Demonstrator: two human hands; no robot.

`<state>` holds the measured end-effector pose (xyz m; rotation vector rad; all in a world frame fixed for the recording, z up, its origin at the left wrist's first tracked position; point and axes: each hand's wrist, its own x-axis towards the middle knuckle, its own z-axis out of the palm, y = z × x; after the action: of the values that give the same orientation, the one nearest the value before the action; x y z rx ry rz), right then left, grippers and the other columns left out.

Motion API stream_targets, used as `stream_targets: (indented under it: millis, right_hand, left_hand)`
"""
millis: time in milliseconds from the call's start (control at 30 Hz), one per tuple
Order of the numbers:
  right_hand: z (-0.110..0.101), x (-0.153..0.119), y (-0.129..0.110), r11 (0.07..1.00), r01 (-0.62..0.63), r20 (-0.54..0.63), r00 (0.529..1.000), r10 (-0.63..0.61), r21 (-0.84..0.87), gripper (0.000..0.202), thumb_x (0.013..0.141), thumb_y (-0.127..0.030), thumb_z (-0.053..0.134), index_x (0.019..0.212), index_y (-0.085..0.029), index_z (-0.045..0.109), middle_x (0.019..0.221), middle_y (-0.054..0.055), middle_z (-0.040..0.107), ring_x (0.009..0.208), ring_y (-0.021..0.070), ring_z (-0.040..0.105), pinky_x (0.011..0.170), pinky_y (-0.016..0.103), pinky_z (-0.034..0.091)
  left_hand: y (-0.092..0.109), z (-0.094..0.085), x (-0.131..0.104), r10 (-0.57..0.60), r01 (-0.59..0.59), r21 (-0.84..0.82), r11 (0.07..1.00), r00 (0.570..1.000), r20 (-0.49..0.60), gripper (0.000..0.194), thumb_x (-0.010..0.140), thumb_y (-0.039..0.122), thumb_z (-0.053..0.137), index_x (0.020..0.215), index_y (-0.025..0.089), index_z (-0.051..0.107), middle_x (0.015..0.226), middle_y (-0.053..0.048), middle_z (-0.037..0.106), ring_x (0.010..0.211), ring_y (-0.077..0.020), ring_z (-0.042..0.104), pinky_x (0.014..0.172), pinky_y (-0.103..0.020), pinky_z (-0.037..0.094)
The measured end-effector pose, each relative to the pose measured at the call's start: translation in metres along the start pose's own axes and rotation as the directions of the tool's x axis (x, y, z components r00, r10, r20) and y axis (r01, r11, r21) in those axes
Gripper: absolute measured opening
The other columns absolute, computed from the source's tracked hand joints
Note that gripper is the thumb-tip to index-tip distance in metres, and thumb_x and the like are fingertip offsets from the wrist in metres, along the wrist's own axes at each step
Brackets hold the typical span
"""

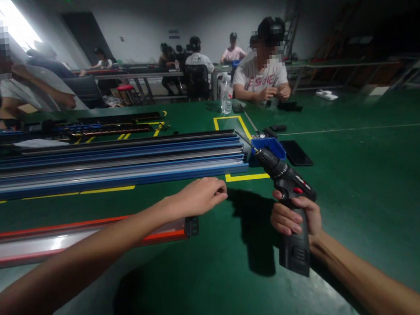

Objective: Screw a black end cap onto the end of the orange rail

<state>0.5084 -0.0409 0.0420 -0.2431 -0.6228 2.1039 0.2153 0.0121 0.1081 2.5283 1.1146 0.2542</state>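
My right hand (294, 214) is wrapped round the handle of a black cordless drill (287, 180), lifted over the green table. Its long thin bit points up and left, towards the ends of the blue and silver metal profiles (181, 164). My left hand (206, 195) is above the table in front of these profiles, its fingers curled in; whatever they may hold is hidden. Beneath my left forearm lies an orange-edged silver profile (168, 232) with a black end piece (192, 226). A blue parts bin (273, 147) stands behind the drill's tip, partly covered by it.
A black flat tablet-like object (297, 153) lies right of the bin. A clear water bottle (226, 97) stands farther back. Across the table a person (262, 77) handles something small; another person (38, 89) is at the left, near dark strips (119, 124). Yellow tape (248, 177) marks the tabletop.
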Motion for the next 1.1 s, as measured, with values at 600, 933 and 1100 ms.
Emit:
stream_targets:
  millis: [600,933,1100]
  right_hand:
    - [0.012,0.001,0.006,0.99,-0.109,-0.195,0.977,0.09,-0.087,0.02,0.082,-0.029,0.065,0.101,-0.023,0.065,0.051,-0.012,0.031,0.042,0.01,0.022,0.05,0.027,0.042]
    - [0.018,0.0,0.013,0.975,-0.154,-0.261,0.959,0.108,-0.162,0.017,0.082,-0.03,0.065,0.098,-0.025,0.064,0.051,-0.012,0.029,0.041,0.011,0.019,0.047,0.029,0.04]
    - [0.017,0.0,0.015,0.971,-0.173,-0.247,0.96,0.13,-0.163,0.018,0.081,-0.031,0.065,0.098,-0.024,0.065,0.05,-0.012,0.029,0.04,0.0098,0.019,0.047,0.028,0.039]
  left_hand:
    - [-0.001,0.053,0.075,0.079,-0.097,0.112,0.989,0.985,0.153,0.02,0.089,0.01,0.059,0.099,0.016,0.075,0.108,-0.011,0.077,0.097,-0.0244,0.073,0.081,-0.031,0.054]
    - [-0.004,0.051,0.074,0.206,-0.221,0.089,0.971,0.966,0.154,0.026,0.086,0.001,0.054,0.095,0.018,0.071,0.104,-0.01,0.077,0.099,-0.0232,0.07,0.085,-0.031,0.053]
    - [-0.002,0.047,0.073,0.147,-0.156,0.063,0.986,0.982,0.12,0.019,0.087,0.008,0.056,0.092,0.016,0.073,0.099,-0.011,0.078,0.088,-0.0236,0.07,0.078,-0.033,0.053]
